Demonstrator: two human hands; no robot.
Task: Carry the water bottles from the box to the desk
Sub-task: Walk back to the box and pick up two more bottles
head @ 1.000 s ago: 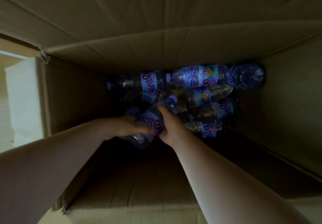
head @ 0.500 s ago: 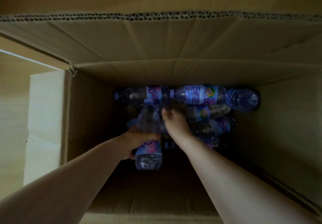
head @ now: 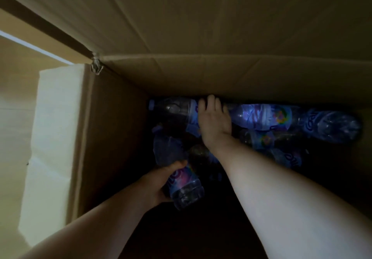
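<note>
Both arms reach down into a deep, dim cardboard box (head: 112, 138). The left hand (head: 159, 184) grasps a water bottle (head: 177, 170) around its labelled middle, thumb curled over the top, holding it with the cap end pointing away toward the far wall and the base nearest the camera. The right hand (head: 215, 121) stretches farther in, fingers fairly straight, lying across a second bottle (head: 175, 109) that rests on its side against the far wall; whether the fingers curl around it cannot be told. More bottles (head: 267, 117) lie piled to the right on the box floor, their blue labels faintly visible in the shadow.
</note>
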